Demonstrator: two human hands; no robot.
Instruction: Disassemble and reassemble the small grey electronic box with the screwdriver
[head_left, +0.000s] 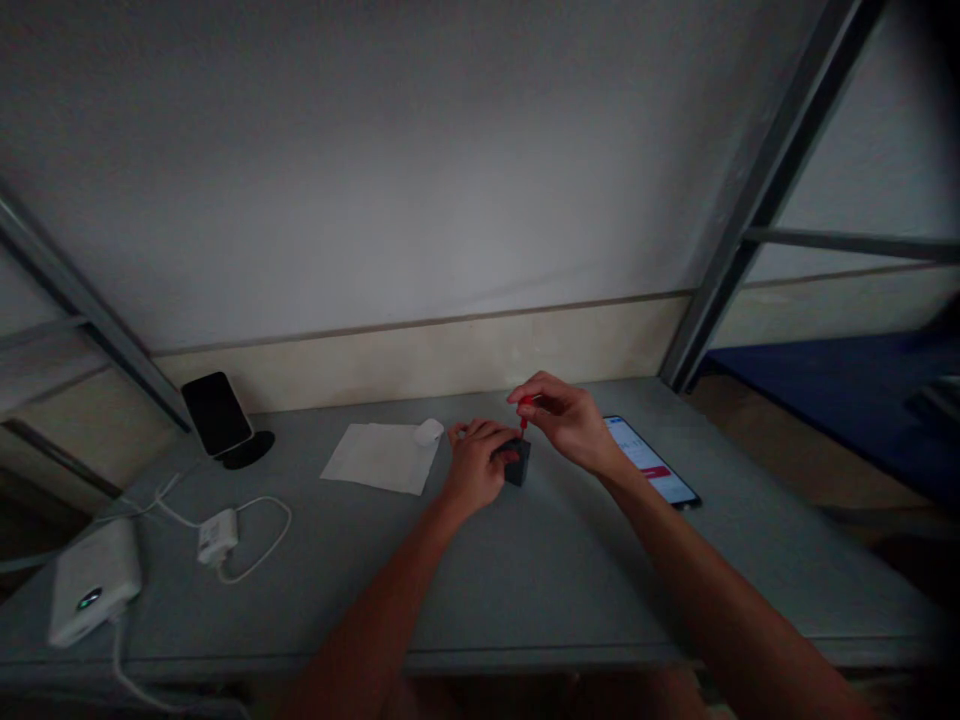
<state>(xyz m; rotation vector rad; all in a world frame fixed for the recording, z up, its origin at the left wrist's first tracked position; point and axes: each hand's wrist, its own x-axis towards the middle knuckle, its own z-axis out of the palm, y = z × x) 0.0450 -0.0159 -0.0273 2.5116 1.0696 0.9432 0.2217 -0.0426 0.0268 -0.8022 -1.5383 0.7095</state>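
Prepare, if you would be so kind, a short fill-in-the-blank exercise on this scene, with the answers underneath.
1. The right hand holds a small tool with a handle coloured ____.
2. The white sheet lies to the ____ of the dark block under the left hand.
3. The phone lying flat has its screen switched ____.
4. The device propped on the stand shows a ____-coloured screen.

Missing words: red; left; on; black.
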